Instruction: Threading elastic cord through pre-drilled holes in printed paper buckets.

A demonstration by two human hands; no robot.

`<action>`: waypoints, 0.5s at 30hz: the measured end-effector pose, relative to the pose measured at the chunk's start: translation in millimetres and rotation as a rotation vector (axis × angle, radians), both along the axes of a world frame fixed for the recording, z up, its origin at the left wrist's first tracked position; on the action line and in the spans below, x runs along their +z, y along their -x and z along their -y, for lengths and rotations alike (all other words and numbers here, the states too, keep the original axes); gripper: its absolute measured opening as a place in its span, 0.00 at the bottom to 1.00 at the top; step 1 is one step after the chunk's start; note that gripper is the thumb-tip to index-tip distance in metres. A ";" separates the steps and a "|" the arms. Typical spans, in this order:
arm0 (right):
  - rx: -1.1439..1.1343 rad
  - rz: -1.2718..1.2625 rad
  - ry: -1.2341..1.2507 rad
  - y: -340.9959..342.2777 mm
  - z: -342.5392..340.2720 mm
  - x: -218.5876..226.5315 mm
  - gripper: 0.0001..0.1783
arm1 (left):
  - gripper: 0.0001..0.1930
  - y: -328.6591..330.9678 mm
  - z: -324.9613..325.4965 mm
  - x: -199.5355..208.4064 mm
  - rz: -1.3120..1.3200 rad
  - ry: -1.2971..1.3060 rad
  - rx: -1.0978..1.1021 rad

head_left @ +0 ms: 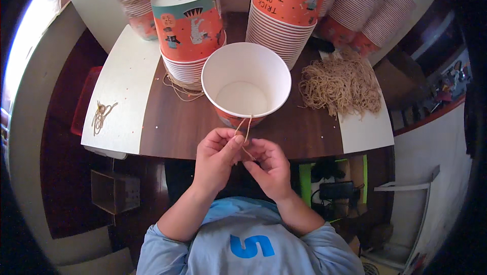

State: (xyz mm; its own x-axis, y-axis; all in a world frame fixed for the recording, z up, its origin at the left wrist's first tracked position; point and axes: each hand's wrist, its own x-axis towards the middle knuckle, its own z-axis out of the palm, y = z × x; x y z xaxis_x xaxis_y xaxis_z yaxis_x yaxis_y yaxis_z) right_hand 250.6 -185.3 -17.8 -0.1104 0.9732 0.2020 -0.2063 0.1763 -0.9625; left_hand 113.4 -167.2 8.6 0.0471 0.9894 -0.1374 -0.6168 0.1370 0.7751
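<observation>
A large paper bucket, white inside and orange outside, stands upright with its mouth toward me near the table's front edge. From its near rim hangs a thin tan cord. My left hand pinches the cord between thumb and forefinger just below the rim. Close beside it, my right hand has its fingers bent together around the lower end of the cord. The fingertips partly hide where the cord's ends cross.
Upside-down stacks of orange buckets, a left stack and a right stack, stand behind. A heap of tan cords lies at right, a small cord bundle at left. Wrapped bucket stacks line the back of the table.
</observation>
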 end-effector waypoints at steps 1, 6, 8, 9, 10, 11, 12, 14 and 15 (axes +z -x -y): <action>0.000 -0.001 0.000 -0.3 0.8 -1.2 0.25 | 0.05 -0.5 0.2 -0.4 0.017 0.002 0.002; -0.277 0.532 -0.499 -3.6 -1.5 9.3 0.14 | 0.05 -1.0 0.8 2.4 0.056 0.019 0.010; -0.317 0.545 -0.525 -2.8 -2.8 10.1 0.12 | 0.05 -1.5 0.9 2.1 0.069 0.013 0.001; -0.357 0.558 -0.550 -2.6 -3.2 10.4 0.10 | 0.05 -2.4 0.7 1.7 0.069 0.021 0.006; -0.357 0.558 -0.551 -3.2 -3.6 11.4 0.10 | 0.05 -2.8 0.5 1.7 0.068 0.028 0.010; -0.368 0.585 -0.555 -4.7 -4.0 12.4 0.09 | 0.05 -3.0 0.6 1.7 0.069 0.028 0.010; -0.378 0.613 -0.560 -6.2 -4.6 13.2 0.08 | 0.05 -3.1 0.9 1.7 0.056 0.044 0.012; -0.378 0.630 -0.593 -9.3 -9.1 10.4 0.09 | 0.05 -3.3 0.9 1.9 0.044 0.058 0.013; -0.377 0.647 -0.626 -10.9 -11.5 10.0 0.10 | 0.05 -3.3 0.7 1.8 0.059 0.056 0.017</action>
